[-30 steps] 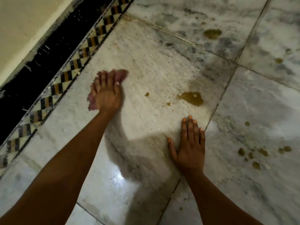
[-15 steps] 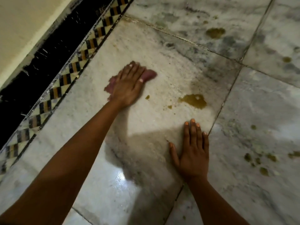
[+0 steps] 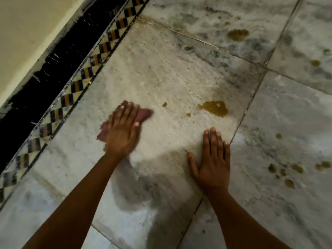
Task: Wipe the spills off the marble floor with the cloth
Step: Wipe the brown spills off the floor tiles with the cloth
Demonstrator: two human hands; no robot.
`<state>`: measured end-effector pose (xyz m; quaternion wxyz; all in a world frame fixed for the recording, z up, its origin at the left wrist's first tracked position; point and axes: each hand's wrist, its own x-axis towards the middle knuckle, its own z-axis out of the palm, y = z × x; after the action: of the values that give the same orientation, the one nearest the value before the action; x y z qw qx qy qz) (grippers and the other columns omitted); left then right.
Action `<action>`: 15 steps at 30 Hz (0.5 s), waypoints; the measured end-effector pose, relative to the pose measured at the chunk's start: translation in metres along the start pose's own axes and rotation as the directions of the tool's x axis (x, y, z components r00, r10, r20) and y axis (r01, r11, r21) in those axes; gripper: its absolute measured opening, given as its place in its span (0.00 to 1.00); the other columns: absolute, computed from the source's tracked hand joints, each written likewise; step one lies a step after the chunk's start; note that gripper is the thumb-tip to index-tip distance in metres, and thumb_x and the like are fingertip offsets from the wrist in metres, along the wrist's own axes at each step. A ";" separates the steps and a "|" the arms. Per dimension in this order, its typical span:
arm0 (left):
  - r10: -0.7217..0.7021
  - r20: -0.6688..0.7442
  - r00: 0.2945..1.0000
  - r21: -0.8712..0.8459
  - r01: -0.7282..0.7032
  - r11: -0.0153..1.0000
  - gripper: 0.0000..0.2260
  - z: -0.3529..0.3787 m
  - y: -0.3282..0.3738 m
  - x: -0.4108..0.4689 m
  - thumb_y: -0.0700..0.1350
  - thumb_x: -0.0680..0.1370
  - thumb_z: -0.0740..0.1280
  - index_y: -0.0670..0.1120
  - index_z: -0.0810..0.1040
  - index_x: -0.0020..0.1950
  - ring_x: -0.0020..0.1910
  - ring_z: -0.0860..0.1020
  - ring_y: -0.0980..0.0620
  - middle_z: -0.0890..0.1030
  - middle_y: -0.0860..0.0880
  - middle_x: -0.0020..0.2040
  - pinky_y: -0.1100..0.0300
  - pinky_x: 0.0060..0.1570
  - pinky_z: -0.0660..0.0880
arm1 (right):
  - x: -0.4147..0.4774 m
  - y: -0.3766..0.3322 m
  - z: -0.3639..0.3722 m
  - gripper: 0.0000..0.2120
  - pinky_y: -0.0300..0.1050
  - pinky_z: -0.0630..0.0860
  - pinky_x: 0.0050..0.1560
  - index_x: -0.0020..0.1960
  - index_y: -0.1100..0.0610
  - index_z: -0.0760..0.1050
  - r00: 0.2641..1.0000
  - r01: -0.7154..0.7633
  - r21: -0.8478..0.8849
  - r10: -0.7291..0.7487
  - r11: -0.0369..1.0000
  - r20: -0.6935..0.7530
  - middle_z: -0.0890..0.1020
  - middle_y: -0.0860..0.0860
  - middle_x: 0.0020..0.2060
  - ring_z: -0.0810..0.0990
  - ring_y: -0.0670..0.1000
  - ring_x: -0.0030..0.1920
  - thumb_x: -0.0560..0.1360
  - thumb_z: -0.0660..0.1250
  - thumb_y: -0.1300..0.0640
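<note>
At far left, a cream wall [image 3: 27, 33] meets a glossy black skirting band [image 3: 59, 69], edged by a diagonal border strip [image 3: 84, 72] of small black, tan and cream checks. The marble floor [image 3: 161, 69] is pale grey-white, matte and grainy at centre, darker-veined toward 1 o'clock, and divided by thin dark joints. The left hand [image 3: 122, 132] lies flat, palm down, fingers extended and close together, pressing on the cloth [image 3: 143, 114], a crumpled dull-pink rag whose edges protrude at the hand's 2 o'clock and 8 o'clock. A large ochre spill [image 3: 213, 108], irregular and wet-looking, sits at 3 o'clock from the cloth, apart from it, with small droplets [image 3: 164, 104] between. The right hand [image 3: 212, 164] rests open and empty, fingers straight, flat on the marble. Scattered spots [image 3: 287, 171] lie at its 3 o'clock.
</note>
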<state>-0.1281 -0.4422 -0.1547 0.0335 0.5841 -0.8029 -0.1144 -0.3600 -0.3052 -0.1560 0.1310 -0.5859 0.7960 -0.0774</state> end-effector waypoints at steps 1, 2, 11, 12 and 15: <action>-0.051 -0.012 0.999 0.023 0.051 0.998 0.25 -0.004 -0.014 -0.003 0.53 0.80 0.45 0.46 0.59 0.75 0.75 0.56 0.46 0.61 0.45 0.75 0.46 0.73 0.53 | 0.000 0.000 0.000 0.36 0.54 0.50 0.74 0.76 0.59 0.53 1.000 -0.001 0.002 0.001 1.000 -0.002 0.57 0.56 0.76 0.52 0.54 0.76 0.76 0.50 0.38; -0.114 -0.037 0.993 0.044 0.116 0.992 0.26 -0.007 -0.027 0.002 0.54 0.80 0.44 0.46 0.59 0.76 0.76 0.56 0.46 0.61 0.45 0.76 0.47 0.73 0.52 | 0.000 0.000 0.000 0.36 0.54 0.50 0.74 0.76 0.59 0.53 1.000 -0.003 0.001 0.003 1.000 -0.006 0.57 0.57 0.76 0.52 0.55 0.76 0.76 0.50 0.38; -0.334 -0.024 0.942 -0.060 0.332 0.941 0.23 -0.001 0.044 0.136 0.52 0.82 0.46 0.50 0.53 0.77 0.76 0.49 0.45 0.53 0.46 0.78 0.49 0.74 0.43 | 0.000 0.001 0.004 0.36 0.54 0.50 0.74 0.76 0.59 0.54 1.000 -0.002 -0.016 0.002 1.000 -0.029 0.56 0.56 0.76 0.52 0.54 0.76 0.76 0.50 0.38; -0.278 0.000 0.960 -0.094 0.277 0.956 0.23 0.004 0.066 0.136 0.53 0.82 0.46 0.51 0.55 0.77 0.77 0.49 0.46 0.54 0.47 0.78 0.49 0.74 0.43 | 0.000 0.001 0.004 0.36 0.54 0.50 0.74 0.76 0.59 0.54 1.000 -0.003 -0.018 0.002 1.000 -0.031 0.56 0.56 0.76 0.53 0.54 0.76 0.76 0.50 0.38; -0.010 0.024 1.000 -0.067 0.012 0.998 0.23 0.009 0.108 0.097 0.54 0.80 0.49 0.52 0.63 0.74 0.74 0.57 0.46 0.61 0.47 0.76 0.50 0.70 0.54 | 0.001 0.001 0.003 0.36 0.53 0.50 0.74 0.76 0.58 0.55 0.999 -0.008 -0.012 0.007 1.000 -0.037 0.57 0.56 0.75 0.55 0.55 0.75 0.75 0.51 0.38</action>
<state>-0.2605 -0.5017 -0.1469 0.0428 0.5857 -0.7956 -0.1486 -0.3602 -0.3054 -0.1590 0.1127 -0.5821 0.8010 -0.0828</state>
